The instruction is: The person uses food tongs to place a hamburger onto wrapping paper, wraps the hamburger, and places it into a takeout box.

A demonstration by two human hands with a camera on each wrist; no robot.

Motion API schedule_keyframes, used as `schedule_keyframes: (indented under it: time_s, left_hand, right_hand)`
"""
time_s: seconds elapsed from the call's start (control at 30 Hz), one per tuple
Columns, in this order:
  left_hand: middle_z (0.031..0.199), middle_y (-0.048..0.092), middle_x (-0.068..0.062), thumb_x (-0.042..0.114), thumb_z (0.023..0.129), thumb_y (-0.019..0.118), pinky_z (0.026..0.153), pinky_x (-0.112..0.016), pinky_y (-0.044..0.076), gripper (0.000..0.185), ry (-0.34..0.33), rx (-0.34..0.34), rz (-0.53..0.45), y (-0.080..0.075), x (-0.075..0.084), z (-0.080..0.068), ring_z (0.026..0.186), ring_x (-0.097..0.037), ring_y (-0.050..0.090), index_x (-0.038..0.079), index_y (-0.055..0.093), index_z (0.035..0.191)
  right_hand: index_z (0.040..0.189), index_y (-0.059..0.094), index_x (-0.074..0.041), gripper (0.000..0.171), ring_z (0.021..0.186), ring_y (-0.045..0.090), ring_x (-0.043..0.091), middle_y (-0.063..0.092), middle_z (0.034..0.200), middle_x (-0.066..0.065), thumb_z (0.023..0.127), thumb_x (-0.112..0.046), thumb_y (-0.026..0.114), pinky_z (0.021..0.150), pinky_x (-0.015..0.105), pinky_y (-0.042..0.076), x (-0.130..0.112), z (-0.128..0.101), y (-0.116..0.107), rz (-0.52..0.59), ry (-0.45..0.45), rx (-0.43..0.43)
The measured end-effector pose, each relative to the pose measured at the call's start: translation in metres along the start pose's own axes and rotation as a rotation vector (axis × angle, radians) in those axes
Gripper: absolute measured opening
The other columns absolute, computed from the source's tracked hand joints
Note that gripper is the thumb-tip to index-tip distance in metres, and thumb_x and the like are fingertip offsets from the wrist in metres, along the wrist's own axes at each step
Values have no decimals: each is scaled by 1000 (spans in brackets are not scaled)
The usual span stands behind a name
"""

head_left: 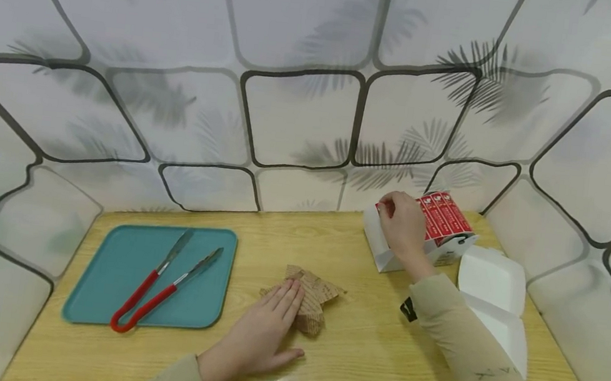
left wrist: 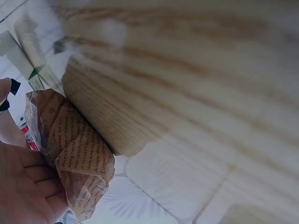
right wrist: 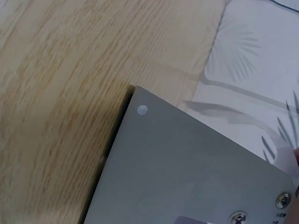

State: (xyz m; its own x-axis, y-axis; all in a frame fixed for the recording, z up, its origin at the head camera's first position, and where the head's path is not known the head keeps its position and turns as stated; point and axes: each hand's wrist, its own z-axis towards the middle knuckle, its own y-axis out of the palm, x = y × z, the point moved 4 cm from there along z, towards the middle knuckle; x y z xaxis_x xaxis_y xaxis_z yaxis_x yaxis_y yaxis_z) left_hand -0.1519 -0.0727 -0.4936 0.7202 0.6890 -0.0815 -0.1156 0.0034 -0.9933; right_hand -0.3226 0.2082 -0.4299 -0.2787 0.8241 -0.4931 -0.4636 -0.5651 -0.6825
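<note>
- Head view: one brown paper parcel [head_left: 322, 296], crumpled, set on the wooden table [head_left: 261, 236]; no clear long axis can be made out.
- Left hand [head_left: 264, 330]: laid on the parcel's left part, fingers straight, nothing gripped.
- Right hand [head_left: 403, 224]: well apart, beyond and right of the parcel, at the red-topped box [head_left: 446, 218]; fingers curled, whether anything is pinched cannot be told. From it, the parcel is found nearer the person and leftward; the left hand is nearer.
- Left of the parcel: teal tray [head_left: 110, 269], red-handled tongs [head_left: 137, 297] laid across. Well right: white foam container [head_left: 499, 282], opened.
- Left wrist view: parcel touched by the fingers; printed text shown.
- Right wrist view: grey panel [right wrist: 173, 158] shown; parcel not seen.
</note>
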Motion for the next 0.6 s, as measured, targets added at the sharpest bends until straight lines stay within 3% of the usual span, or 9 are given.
schedule_keyframes:
  time_s: [0.3, 0.6]
  left_hand:
    - [168, 39, -25, 70, 97, 59, 130, -44, 37, 101, 3, 29, 8, -2, -1, -2, 157, -36, 40, -6, 39, 160]
    - [168, 38, -24, 70, 98, 58, 130, -44, 37, 101, -4, 15, -8, -3, 0, -2, 158, -36, 39, -6, 37, 161]
  right_hand:
    - [100, 74, -4, 6, 72, 64, 29, 73, 88, 15, 99, -9, 73, 62, 44, 52, -24, 2, -5, 9, -91, -22]
    - [103, 75, -5, 7, 78, 68, 27, 75, 95, 13, 100, -11, 74, 67, 42, 56, -58, 2, -9, 117, -96, -104]
